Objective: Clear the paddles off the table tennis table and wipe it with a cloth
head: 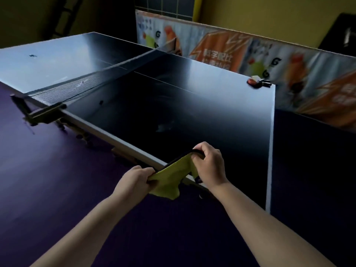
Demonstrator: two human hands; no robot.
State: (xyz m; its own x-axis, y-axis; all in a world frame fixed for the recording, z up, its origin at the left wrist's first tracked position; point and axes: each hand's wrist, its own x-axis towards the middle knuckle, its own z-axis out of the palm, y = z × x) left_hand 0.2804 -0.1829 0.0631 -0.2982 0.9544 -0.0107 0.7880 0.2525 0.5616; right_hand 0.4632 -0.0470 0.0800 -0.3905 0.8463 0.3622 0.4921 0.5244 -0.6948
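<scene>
A: Two hands, gripping what?
B: Left hand (134, 182) and right hand (210, 166) each clutch an end of the yellow cloth (171, 174), stretched between them over the table (192, 105) at its near edge.
A: And the paddles (259, 82)?
B: On the table's far right corner, by the edge; seemingly two stacked, though blur hides the count.

Left forearm (90, 220) and right forearm (260, 214) reach in from 6 o'clock. Left hand (134, 182) pinches the cloth (171, 175) at its 8 o'clock end; right hand (210, 166), fingers curled, grips its 2 o'clock end.
</scene>
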